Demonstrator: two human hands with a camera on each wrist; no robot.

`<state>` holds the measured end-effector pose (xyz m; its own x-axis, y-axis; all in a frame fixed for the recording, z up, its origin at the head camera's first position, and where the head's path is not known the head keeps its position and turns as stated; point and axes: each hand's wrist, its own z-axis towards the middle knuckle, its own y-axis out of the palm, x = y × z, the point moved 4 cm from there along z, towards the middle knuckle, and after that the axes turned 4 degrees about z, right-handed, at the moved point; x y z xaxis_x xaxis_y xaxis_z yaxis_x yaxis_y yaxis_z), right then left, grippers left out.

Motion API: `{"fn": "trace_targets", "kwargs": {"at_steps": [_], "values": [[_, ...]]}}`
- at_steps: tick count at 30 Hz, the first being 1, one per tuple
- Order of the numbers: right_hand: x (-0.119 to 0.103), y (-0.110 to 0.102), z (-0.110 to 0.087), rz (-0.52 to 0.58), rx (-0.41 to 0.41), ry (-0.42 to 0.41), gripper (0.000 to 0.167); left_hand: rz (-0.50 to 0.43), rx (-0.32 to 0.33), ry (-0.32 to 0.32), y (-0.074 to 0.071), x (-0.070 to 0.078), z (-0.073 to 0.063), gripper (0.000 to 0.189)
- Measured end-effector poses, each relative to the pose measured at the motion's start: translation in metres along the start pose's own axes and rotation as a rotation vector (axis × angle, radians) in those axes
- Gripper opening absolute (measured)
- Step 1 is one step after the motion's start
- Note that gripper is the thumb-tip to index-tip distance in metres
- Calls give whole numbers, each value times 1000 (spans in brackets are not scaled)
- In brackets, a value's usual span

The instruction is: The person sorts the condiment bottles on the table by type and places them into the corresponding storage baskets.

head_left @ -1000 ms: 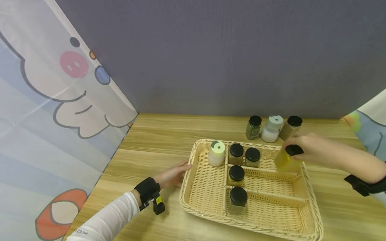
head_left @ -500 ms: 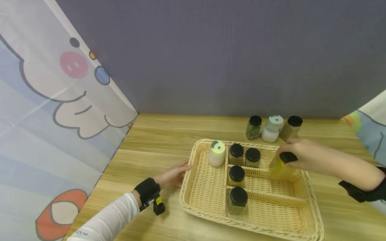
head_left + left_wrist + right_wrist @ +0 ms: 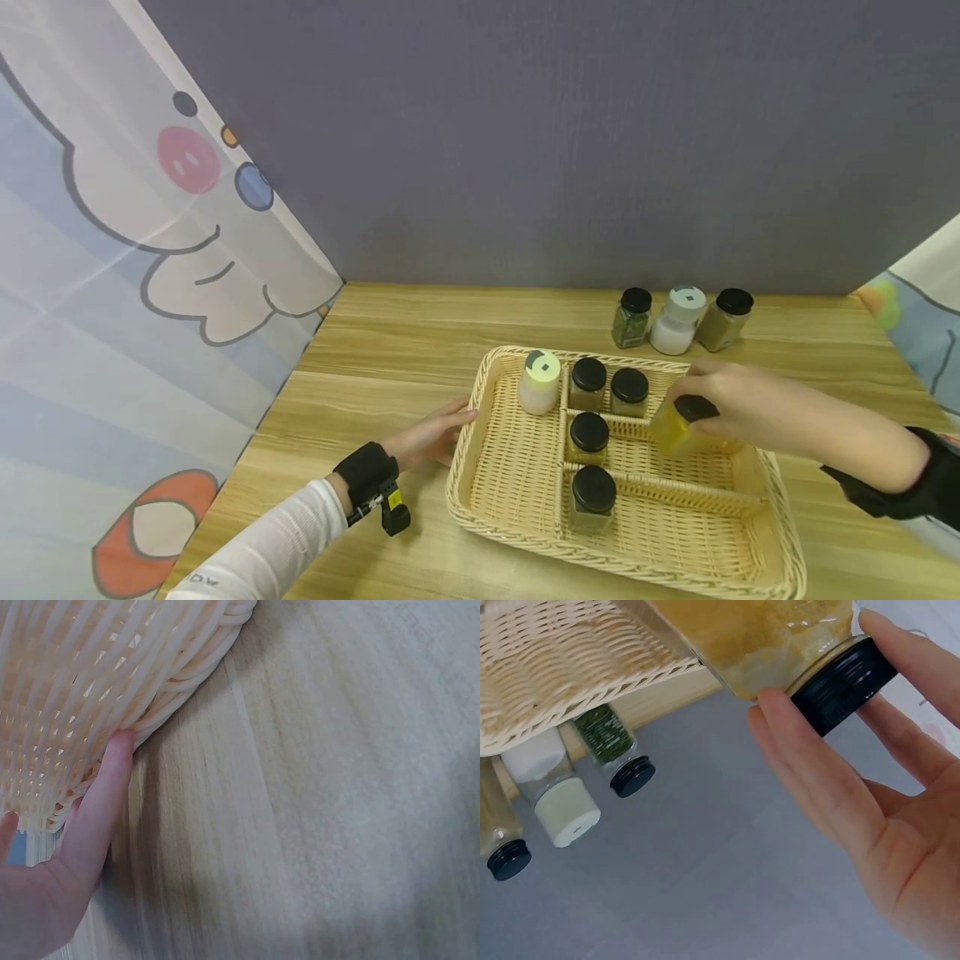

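Note:
My right hand [image 3: 731,404] pinches a square glass jar of yellow spice [image 3: 672,433] with a black lid. It holds the jar tilted over the wicker basket [image 3: 517,475], above the divider between the upper and middle right compartments. In the right wrist view, thumb and fingers grip the yellow spice jar [image 3: 742,637] near its black lid [image 3: 844,682]. My left hand [image 3: 431,437] rests against the basket's left side. The left wrist view shows its extended fingers [image 3: 109,780] touching the outer wicker wall.
In the basket stand a jar with a pale lid [image 3: 538,392] at left and several black-lidded jars along the dividers, one being the front jar [image 3: 592,500]. Behind it stand a green herb jar [image 3: 632,323], a white jar [image 3: 674,325] and a brownish jar [image 3: 723,323] near the grey panel.
My right hand has carried the yellow spice jar leftward and slightly down, toward the dividers. The left hand and the basket have stayed in place.

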<state>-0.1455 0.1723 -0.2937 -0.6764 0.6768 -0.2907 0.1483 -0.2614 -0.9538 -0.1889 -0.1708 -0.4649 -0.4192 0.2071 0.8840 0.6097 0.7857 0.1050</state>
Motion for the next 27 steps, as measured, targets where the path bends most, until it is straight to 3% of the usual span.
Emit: {"fn": "trace_targets", "kwargs": {"at_steps": [10, 27], "values": [[-13, 9, 6, -11, 46, -94, 32, -3, 3, 4, 0, 0, 0, 63], [-22, 22, 13, -35, -12, -10, 38, -5, 2, 11, 0, 0, 0, 60]]}}
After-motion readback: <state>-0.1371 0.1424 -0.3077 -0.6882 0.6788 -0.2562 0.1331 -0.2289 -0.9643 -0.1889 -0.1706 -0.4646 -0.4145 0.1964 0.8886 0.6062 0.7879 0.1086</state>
